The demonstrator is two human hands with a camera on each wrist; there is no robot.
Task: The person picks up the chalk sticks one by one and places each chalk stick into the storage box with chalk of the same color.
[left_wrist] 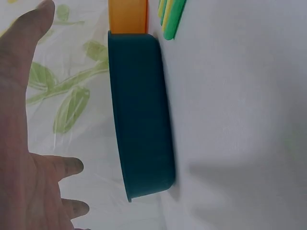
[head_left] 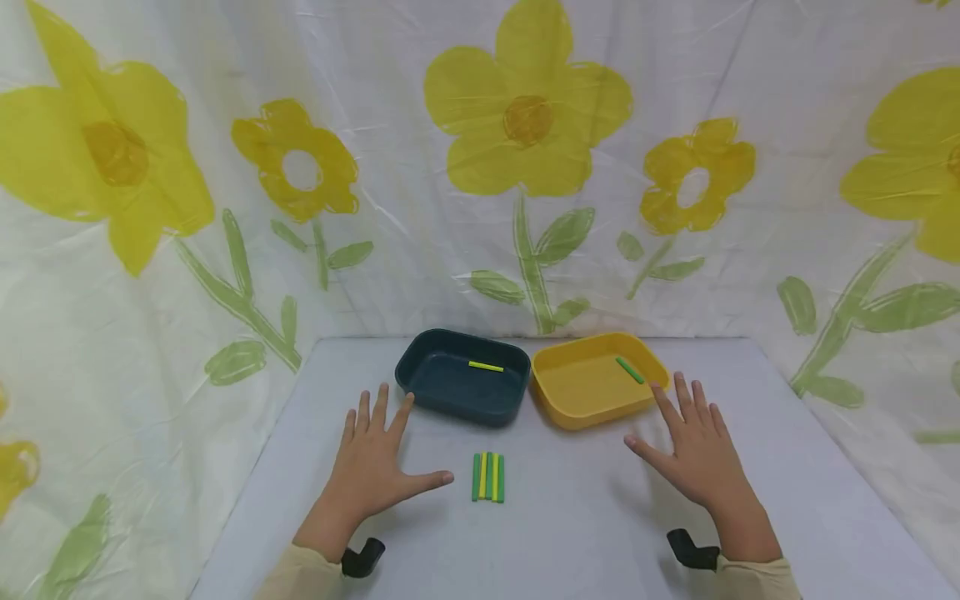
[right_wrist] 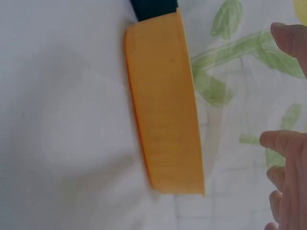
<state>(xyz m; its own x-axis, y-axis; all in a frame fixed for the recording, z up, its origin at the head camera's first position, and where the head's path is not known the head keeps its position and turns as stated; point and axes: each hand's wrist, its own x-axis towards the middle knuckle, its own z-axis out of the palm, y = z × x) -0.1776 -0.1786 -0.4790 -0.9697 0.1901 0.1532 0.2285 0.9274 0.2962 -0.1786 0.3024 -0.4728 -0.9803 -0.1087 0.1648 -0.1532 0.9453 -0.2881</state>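
Observation:
Several short green and yellow sticks point(head_left: 488, 477) lie side by side on the white table point(head_left: 570, 533), between my two hands. My left hand point(head_left: 375, 457) hovers flat with spread fingers just left of them, empty. My right hand point(head_left: 693, 446) is spread open at the right, holding nothing. A dark teal tray point(head_left: 450, 400) holds one yellow stick point(head_left: 486, 366). Beside it, a yellow tray point(head_left: 581, 408) holds one green stick point(head_left: 629, 370). The left wrist view shows the teal tray's wall point(left_wrist: 141, 115) and stick ends point(left_wrist: 170, 17); the right wrist view shows the yellow tray's wall point(right_wrist: 165, 110).
A white cloth printed with yellow flowers point(head_left: 525, 108) hangs behind and along both sides of the table. The two trays stand touching at the back centre. Black wrist straps point(head_left: 363, 557) sit on both forearms.

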